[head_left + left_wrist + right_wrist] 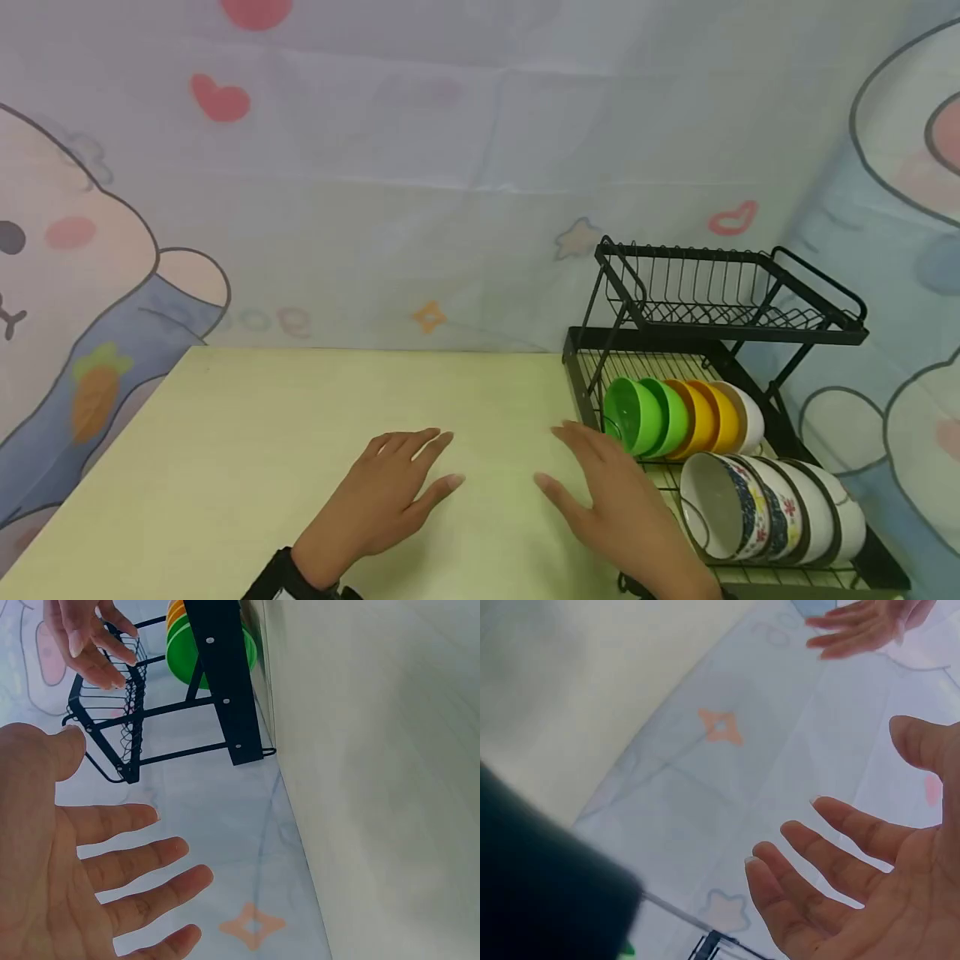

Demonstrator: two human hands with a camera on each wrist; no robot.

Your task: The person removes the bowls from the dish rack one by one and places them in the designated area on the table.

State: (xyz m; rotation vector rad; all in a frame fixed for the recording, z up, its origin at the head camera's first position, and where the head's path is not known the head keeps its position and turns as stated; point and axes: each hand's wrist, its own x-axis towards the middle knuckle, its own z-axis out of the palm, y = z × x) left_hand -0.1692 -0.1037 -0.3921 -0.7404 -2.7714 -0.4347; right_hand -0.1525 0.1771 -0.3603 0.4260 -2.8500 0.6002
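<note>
Left hand: hovers above the pale yellow table, holding nothing, fingers straight and spread wide, thumb set apart, with a dark wristband below and a cartoon-printed backdrop beyond. Right hand: hovers level with the other and well apart from it, likewise wide and holding nothing, fingers slightly bent, near the bowls. Farther right, partly covered by that forearm in the head view: a two-tier black dish rack. On its lower tier, in the back row, left to right: two green bowls, two yellow bowls and a white bowl, all tipped on edge. In the front row: white bowls with patterned sides, also on edge, close together.
</note>
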